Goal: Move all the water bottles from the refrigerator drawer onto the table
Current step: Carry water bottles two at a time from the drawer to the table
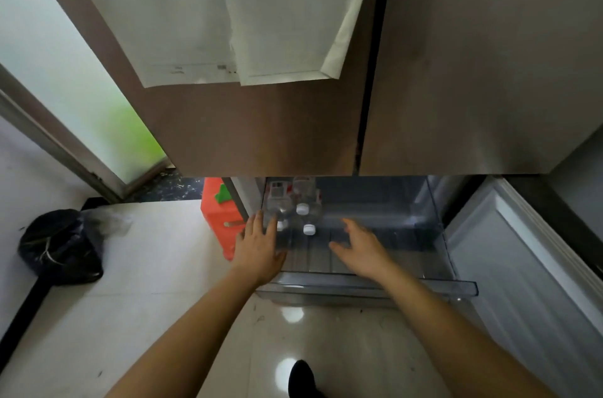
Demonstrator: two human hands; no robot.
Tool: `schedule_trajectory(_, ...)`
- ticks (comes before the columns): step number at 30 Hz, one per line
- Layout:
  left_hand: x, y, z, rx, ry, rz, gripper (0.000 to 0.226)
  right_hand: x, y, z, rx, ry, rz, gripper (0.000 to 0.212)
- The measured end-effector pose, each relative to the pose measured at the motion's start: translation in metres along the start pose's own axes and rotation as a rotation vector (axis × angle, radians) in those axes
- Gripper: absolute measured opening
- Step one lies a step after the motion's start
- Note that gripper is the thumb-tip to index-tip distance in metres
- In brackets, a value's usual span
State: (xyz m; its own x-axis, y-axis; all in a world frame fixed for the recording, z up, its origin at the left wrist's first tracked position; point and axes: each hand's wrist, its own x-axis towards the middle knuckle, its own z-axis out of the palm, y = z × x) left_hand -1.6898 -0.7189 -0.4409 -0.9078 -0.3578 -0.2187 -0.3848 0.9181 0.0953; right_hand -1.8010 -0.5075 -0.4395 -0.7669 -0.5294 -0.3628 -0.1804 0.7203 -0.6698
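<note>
The clear refrigerator drawer [375, 285] is pulled out below the closed upper doors. Several clear water bottles with white caps lie in its left rear part; one bottle [308, 218] shows its cap near the middle, another [280, 207] lies left of it. My left hand [259, 246] reaches over the drawer's left side, fingers straight, right beside the leftmost bottle; I cannot tell whether it touches. My right hand [357, 246] hovers over the drawer's bare ribbed floor, fingers spread, holding nothing.
An orange box [217, 215] stands on the floor left of the drawer. A black bag [62, 246] lies further left on the pale floor. The open lower refrigerator door [522, 267] stands at the right. Papers [228, 12] hang on the upper door.
</note>
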Motion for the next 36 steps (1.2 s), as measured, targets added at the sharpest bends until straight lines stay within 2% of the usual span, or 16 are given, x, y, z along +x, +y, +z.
schedule_trajectory(5, 0.041, -0.010, 0.002, 0.063, -0.067, 0.107, 0.089, 0.050, -0.021, 0.012, 0.176, -0.035, 0.075, 0.066)
schedule_trajectory(10, 0.066, -0.021, 0.016, 0.181, -0.071, 0.146, 0.084, 0.098, -0.050, 0.032, 0.545, -0.106, 0.294, 0.031)
schedule_trajectory(14, 0.077, -0.018, 0.032, 0.290, -0.061, 0.128, 0.076, 0.118, -0.058, 0.049, 0.783, -0.191, 0.400, 0.046)
schedule_trajectory(17, 0.084, -0.014, 0.038, 0.432, -0.076, 0.128, 0.085, 0.125, -0.056, 0.057, 0.989, -0.185, 0.411, 0.039)
schedule_trajectory(21, 0.095, -0.009, 0.036, 0.492, -0.038, 0.123, 0.096, 0.120, -0.048, 0.045, 0.957, -0.067, 0.477, 0.014)
schedule_trajectory(24, 0.107, -0.002, 0.027, 0.464, 0.000, 0.122, 0.101, 0.110, -0.033, 0.022, 0.911, 0.080, 0.497, 0.021)
schedule_trajectory(27, 0.111, 0.004, 0.024, 0.459, 0.020, 0.196, 0.107, 0.094, -0.007, 0.006, 0.786, 0.201, 0.424, 0.025)
schedule_trajectory(33, 0.087, 0.018, 0.032, 0.362, 0.038, 0.232, 0.085, 0.053, 0.020, -0.006, 0.770, 0.333, 0.295, 0.027)
schedule_trajectory(36, 0.063, 0.028, 0.033, 0.258, 0.076, 0.265, 0.087, 0.036, 0.022, -0.012, 0.698, 0.394, 0.246, 0.029)
